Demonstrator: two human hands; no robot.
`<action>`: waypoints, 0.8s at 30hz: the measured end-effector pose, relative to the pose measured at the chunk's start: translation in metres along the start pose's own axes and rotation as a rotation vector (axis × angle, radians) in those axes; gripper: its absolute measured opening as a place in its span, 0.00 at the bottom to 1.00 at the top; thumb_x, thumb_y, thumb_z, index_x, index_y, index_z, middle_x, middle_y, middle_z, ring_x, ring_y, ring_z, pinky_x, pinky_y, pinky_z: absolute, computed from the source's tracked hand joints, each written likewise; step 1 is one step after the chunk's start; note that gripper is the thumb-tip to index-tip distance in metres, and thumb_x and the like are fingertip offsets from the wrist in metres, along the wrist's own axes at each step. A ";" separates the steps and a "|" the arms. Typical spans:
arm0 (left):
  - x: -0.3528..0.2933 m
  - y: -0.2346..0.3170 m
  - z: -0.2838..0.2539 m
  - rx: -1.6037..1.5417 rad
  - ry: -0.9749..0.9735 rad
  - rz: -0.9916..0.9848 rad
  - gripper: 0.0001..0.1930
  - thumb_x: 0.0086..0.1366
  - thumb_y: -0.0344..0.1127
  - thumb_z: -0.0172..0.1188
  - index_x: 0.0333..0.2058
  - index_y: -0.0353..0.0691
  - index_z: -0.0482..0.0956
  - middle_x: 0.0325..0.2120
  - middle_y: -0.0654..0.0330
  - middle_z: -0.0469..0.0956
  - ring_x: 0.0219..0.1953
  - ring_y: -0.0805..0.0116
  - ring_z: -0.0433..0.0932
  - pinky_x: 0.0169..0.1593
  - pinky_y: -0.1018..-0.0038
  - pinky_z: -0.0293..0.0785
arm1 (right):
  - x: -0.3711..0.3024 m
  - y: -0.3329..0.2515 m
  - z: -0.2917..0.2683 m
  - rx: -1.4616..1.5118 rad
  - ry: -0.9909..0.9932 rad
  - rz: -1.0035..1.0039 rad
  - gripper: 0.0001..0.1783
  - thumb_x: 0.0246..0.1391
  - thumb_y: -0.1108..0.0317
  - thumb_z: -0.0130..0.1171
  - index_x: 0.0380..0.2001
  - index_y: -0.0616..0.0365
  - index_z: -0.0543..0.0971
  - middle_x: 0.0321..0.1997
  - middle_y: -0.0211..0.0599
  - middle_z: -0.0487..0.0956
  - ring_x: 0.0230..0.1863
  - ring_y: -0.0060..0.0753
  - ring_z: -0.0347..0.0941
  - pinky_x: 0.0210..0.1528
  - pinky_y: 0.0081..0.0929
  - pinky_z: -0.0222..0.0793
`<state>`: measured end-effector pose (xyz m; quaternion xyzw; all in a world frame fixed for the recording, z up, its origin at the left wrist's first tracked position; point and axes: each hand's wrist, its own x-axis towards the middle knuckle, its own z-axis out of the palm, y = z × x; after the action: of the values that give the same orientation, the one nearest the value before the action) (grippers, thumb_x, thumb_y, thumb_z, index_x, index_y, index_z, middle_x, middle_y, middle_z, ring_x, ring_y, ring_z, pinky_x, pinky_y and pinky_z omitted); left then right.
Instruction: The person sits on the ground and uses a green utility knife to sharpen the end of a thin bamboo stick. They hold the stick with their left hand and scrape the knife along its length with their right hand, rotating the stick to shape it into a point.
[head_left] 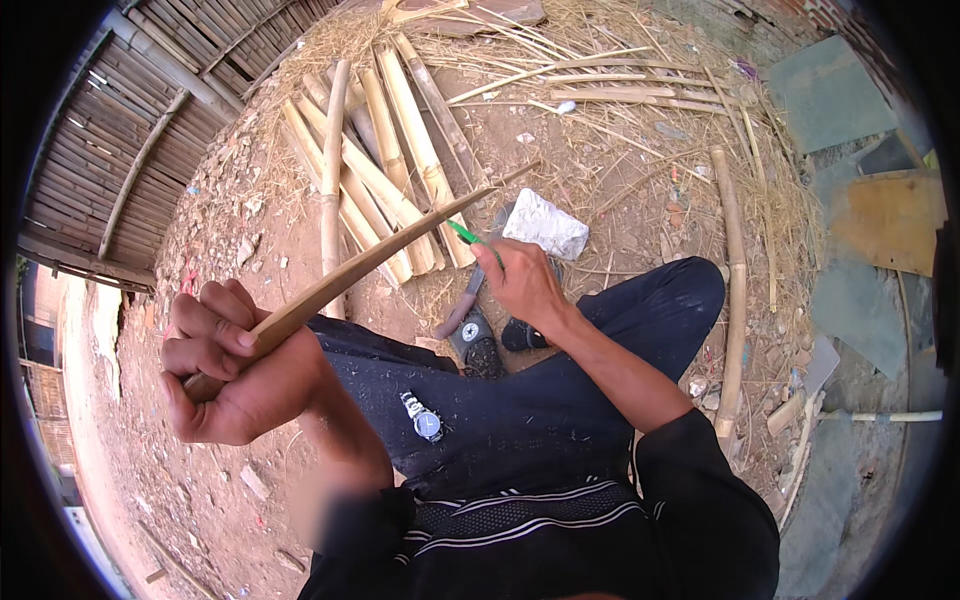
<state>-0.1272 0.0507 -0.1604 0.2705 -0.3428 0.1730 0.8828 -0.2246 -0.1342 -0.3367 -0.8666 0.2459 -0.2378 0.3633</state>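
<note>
at the lower middle of the frame lie the person's dark trousers (520, 420), with a wristwatch (424, 420) resting on the lap. just left of it the left hand (225, 375) is closed in a fist around the thick end of a bamboo strip (370, 258); the end itself is buried in the palm and cannot be seen. the strip is pale tan, flat and slightly bowed, narrowing as it runs up and to the right from the fist toward the centre of the frame, where its thin tip ends above the right hand. the right hand (525, 285), at the centre, is closed on a green pen (472, 237), of which only the upper part sticks out past the fingers, slanting up to the left and stopping just below the strip, near its tip; whether pen and strip touch is hard to tell. below that hand a knife (462, 308) lies on the ground beside two dark sandals (480, 340), partly hidden by the wrist. beyond is a grey stone (545, 225), then a bundle of split bamboo (385, 170) on the dirt in the upper middle. a bamboo pole (735, 300) runs down the right, and a bamboo fence (150, 130) curves along the upper left, bent by the lens.
</note>
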 end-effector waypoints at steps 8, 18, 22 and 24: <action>0.013 -0.007 -0.012 0.238 0.150 0.036 0.19 0.58 0.46 0.37 0.11 0.47 0.52 0.09 0.64 0.51 0.13 0.75 0.47 0.22 0.79 0.49 | 0.000 0.036 0.025 -0.115 -0.011 0.118 0.34 0.60 0.49 0.40 0.19 0.72 0.76 0.16 0.61 0.72 0.20 0.60 0.72 0.25 0.47 0.68; 0.034 -0.015 -0.025 0.231 0.346 0.045 0.18 0.57 0.44 0.36 0.11 0.46 0.53 0.10 0.64 0.50 0.12 0.74 0.51 0.22 0.79 0.54 | 0.041 0.033 0.013 -0.240 -0.041 0.202 0.35 0.59 0.47 0.41 0.16 0.70 0.76 0.13 0.59 0.71 0.17 0.57 0.71 0.22 0.45 0.67; 0.043 0.027 -0.007 0.270 0.204 0.057 0.18 0.58 0.42 0.37 0.10 0.48 0.52 0.09 0.64 0.51 0.11 0.75 0.50 0.17 0.82 0.47 | 0.019 -0.005 0.004 -0.070 -0.164 0.166 0.33 0.60 0.50 0.42 0.16 0.73 0.73 0.10 0.60 0.66 0.14 0.58 0.67 0.20 0.44 0.63; 0.055 0.050 0.015 0.255 0.185 0.111 0.18 0.59 0.39 0.36 0.10 0.48 0.51 0.09 0.64 0.51 0.11 0.76 0.48 0.15 0.81 0.42 | -0.004 -0.029 -0.011 -0.031 -0.184 0.090 0.32 0.60 0.52 0.42 0.16 0.73 0.73 0.10 0.59 0.66 0.14 0.58 0.66 0.21 0.43 0.63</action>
<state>-0.1204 0.0880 -0.0946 0.3440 -0.2499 0.2877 0.8582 -0.2269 -0.1196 -0.3096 -0.8784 0.2539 -0.1367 0.3811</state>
